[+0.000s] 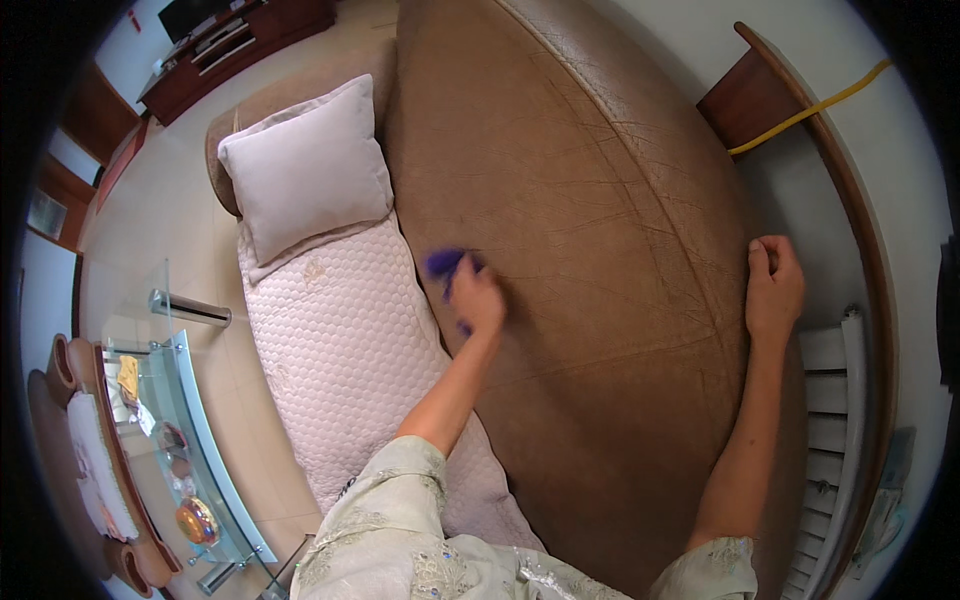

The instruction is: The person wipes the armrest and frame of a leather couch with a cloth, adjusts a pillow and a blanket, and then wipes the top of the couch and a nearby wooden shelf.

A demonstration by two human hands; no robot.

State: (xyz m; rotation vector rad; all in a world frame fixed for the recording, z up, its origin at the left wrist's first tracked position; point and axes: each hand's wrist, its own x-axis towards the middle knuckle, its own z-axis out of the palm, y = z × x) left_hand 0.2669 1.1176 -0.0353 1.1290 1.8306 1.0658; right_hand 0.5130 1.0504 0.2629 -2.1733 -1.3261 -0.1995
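Note:
My left hand [480, 300] is blurred and grips a purple cloth [448, 262] against the brown leather sofa backrest [570, 225]. The cloth hangs partly out past the fingers, near where the backrest meets the seat. On the far top edge of the backrest rests my right hand [776, 289], its fingers curled in with nothing seen in them. A pale pink quilted seat cover [337, 330] lies along the seat. At its far end a light grey-pink pillow [311, 169] leans by the sofa's armrest [300, 82].
A white radiator [829, 405] stands behind the sofa, under a wooden ledge [862, 225] crossed by a yellow cable or hose [814, 111]. Left of the seat is a glass coffee table [217, 450] bearing several items. A dark wooden TV cabinet [225, 56] stands beyond the tiled floor.

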